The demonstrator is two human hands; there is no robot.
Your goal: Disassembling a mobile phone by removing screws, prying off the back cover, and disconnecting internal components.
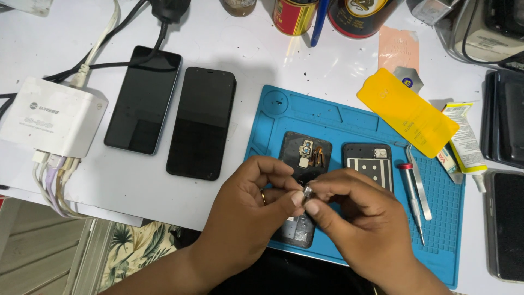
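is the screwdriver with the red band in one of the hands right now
No, the screwdriver lies on the blue mat beside the tweezers, while both hands pinch a small metal part.

A work mat [273, 117] lies on the table [234, 43]. On the mat, an opened phone [305, 155] sits left of a second phone body [371, 164], with a screwdriver [412, 199] and tweezers [420, 186] to their right. Both hands, left hand [245, 213] and right hand [360, 229], meet above the opened phone, pinching what seems a small part [307, 192]. Two phones [174, 114] lie left of the mat, and a charger block [52, 117] lies further left.
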